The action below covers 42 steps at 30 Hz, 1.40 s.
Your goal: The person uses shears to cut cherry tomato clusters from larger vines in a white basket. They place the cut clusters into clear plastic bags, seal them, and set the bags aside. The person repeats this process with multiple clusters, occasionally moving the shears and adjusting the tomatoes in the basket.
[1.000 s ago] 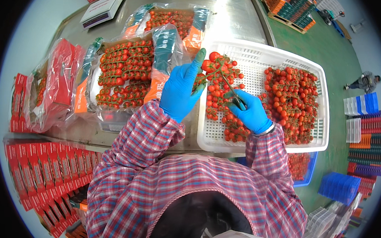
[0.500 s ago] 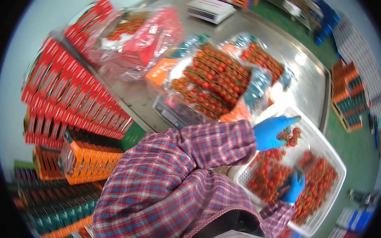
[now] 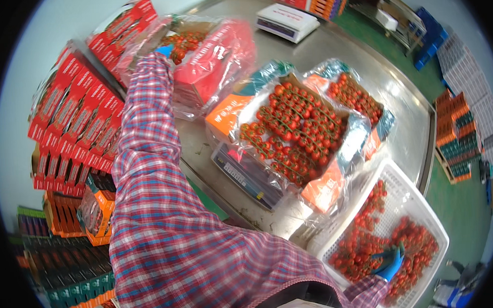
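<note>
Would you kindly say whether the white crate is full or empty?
The white crate is partly full: cherry tomatoes lie inside, but some perforated base shows bare.

Smock (image 3: 218, 260): was loose cloth in a plaid of red, blue and white, with soft folds across the shoulder.
Left sleeve (image 3: 146, 142): was long and full, in the same plaid, gathered in at the wrist.
Right sleeve (image 3: 368, 290): matched that plaid.
Left glove (image 3: 165, 50): was bright blue.
Right glove (image 3: 392, 267): was blue too, darker and greenish toward the tips.
Neck edge (image 3: 274, 293): carried a curved, red-and-white trim.
Inside the neckline: was black, perhaps another garment.
</note>
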Tool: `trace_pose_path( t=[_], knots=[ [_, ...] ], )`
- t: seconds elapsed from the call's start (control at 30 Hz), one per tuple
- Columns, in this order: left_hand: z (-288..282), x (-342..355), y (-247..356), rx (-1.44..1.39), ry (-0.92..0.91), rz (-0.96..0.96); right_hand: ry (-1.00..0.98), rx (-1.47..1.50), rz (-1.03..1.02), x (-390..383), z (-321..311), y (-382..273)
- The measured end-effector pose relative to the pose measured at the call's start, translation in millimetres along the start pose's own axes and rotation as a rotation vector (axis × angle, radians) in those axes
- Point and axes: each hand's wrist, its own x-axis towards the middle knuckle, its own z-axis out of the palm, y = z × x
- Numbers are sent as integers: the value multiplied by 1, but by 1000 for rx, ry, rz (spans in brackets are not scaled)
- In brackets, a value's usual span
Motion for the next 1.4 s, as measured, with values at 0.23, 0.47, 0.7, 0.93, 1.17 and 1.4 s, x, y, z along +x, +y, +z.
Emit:
trace_pose_path(
  t=[0.23,0.47,0.7,0.93,1.17,1.4],
  knots=[
    [57,-205,225,-762,-592,754,119,173,-110,22,-41,-29],
    [264,-495,424,15,-1378,1588,198,215,-178,38,-71,-29],
    [411,-622,471,194,-1353,1359,158,226,-140,36,-52,-36],
    [412,-584,483,243,-1452,1218,41,283,-160,32,-48,-41],
    [308,-525,468,-969,-2302,7,-120,167,-162,15,-30,-51],
    [225,-514,435,-1336,-2303,-228,-420,-240,-173,-26,-14,-53]
  ],
)
